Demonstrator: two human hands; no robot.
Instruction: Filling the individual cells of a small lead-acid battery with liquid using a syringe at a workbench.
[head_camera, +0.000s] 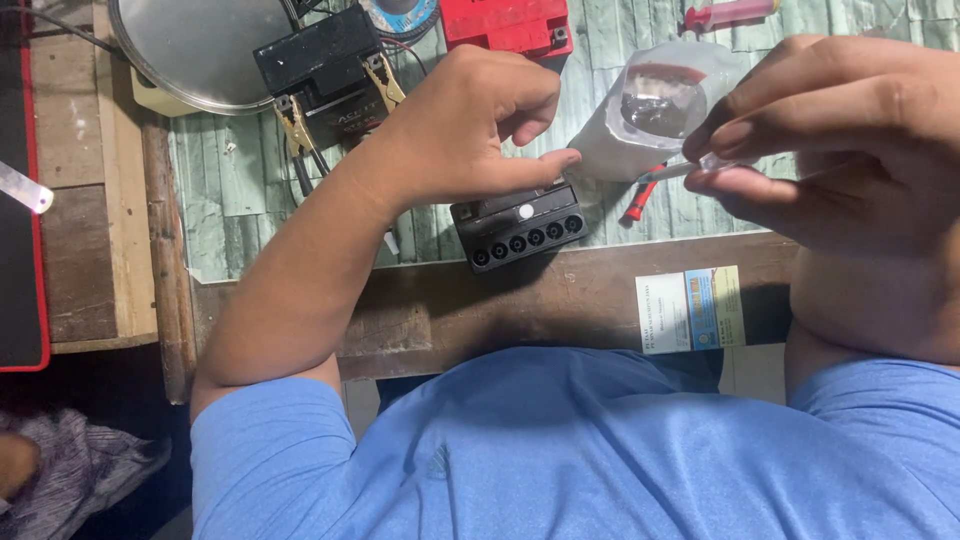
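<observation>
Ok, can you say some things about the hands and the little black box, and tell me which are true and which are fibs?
1. The small black battery has a row of round holes on top. True.
2. The right hand pinches a thin clear tube. True.
3. The left hand holds a hammer. False: it holds no tool and curls just above the small battery.
4. The larger black battery has clamps clipped on it. True.
5. The person's shirt is green. False: it is blue.
</observation>
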